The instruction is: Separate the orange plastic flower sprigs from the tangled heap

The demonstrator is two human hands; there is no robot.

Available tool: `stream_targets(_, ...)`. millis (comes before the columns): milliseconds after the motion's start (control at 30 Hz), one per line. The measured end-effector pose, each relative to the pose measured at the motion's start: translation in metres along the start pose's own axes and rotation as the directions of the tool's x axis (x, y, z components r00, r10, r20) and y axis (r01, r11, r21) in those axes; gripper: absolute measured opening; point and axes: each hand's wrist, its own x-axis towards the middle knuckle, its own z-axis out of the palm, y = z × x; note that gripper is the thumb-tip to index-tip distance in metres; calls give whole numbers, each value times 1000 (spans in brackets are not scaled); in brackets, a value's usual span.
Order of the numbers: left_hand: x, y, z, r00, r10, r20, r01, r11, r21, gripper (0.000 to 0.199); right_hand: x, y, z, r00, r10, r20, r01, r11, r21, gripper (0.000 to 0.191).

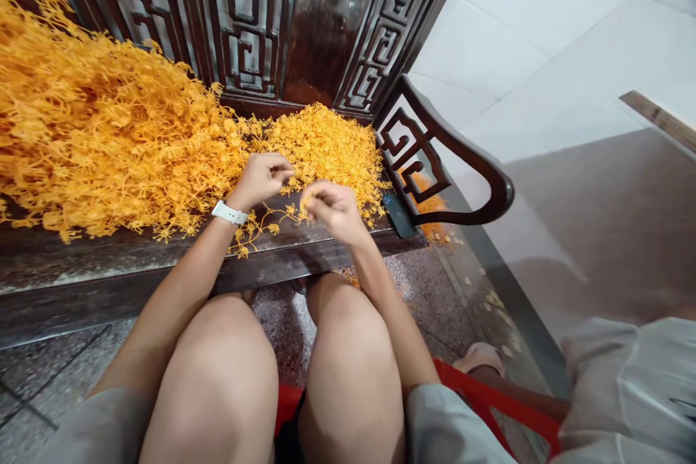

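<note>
While the right hand (334, 212) pinches a yellow bit (306, 201) between thumb and fingers, the left hand (267, 175) curls just beside it, fingertips drawn in; from my end, I can't tell whether it grips anything. A white watch (229, 213) circles that wrist. Below, I see a sprig (255, 230) by the front edge of the bench (98, 304). Beyond the hands sits the small heap (326, 141); leftward sprawls the big heap (109, 130). Rightward, a phone (399, 214) lies just beside the armrest (501, 192).
</note>
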Motion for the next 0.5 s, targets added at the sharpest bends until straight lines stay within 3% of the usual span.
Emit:
stream_targets(33, 1, -7, -3, 999, -36, -39, 37, 999, 17, 13, -3, -12, 4, 973, 19, 229, -26, 999, 24, 19)
stream_targets(67, 3, -13, -6, 993, -82, -81, 82, 997, 2, 12, -4, -23, 8, 885, 43, 464, -73, 996, 47, 20)
stream_targets(100, 4, -18, -9, 984, -131, -120, 125, 991, -51, 12, -5, -32, 10, 728, 61, 683, -135, 989, 55, 21)
stream_targets(133, 6, -21, -11, 972, -179, -155, 159, 978, -134, 14, -5, -37, 11, 535, 68, 842, -201, 978, 49, 20)
stream_targets(167, 7, -23, -13, 957, -221, -187, 177, 958, -227, 17, -4, -38, 11, 397, 64, 916, -261, 964, 46, 20)
stream_targets(200, 8, -23, -15, 944, -252, -212, 179, 933, -311, 21, -2, -36, 9, 390, 56, 919, -304, 950, 71, 22)
stream_targets(233, 9, -23, -15, 934, -276, -229, 176, 908, -380, 23, 0, -32, 7, 521, 65, 851, -323, 938, 126, 27)
stream_targets(267, 10, -21, -15, 923, -301, -238, 176, 884, -434, 25, 4, -26, 3, 729, 102, 677, -308, 932, 192, 34)
stream_targets(300, 11, -19, -14, 914, -327, -239, 182, 860, -476, 26, 7, -20, 0, 908, 151, 392, -262, 933, 246, 41)
stream_targets(333, 11, -16, -13, 907, -351, -233, 192, 837, -512, 25, 10, -14, -3, 979, 188, 73, -201, 940, 277, 46)
stream_targets(367, 11, -14, -11, 901, -373, -220, 204, 815, -543, 24, 12, -10, -5, 963, 210, -169, -156, 945, 288, 49)
stream_targets(400, 11, -13, -10, 898, -392, -202, 217, 792, -571, 21, 14, -6, -6, 925, 228, -304, -135, 945, 297, 49)
stream_targets(433, 11, -12, -9, 895, -407, -182, 228, 770, -596, 19, 14, -3, -5, 902, 246, -354, -135, 941, 309, 47)
stream_targets(500, 10, -10, -7, 894, -424, -143, 244, 730, -638, 15, 12, 1, -2, 901, 278, -335, -161, 928, 337, 41)
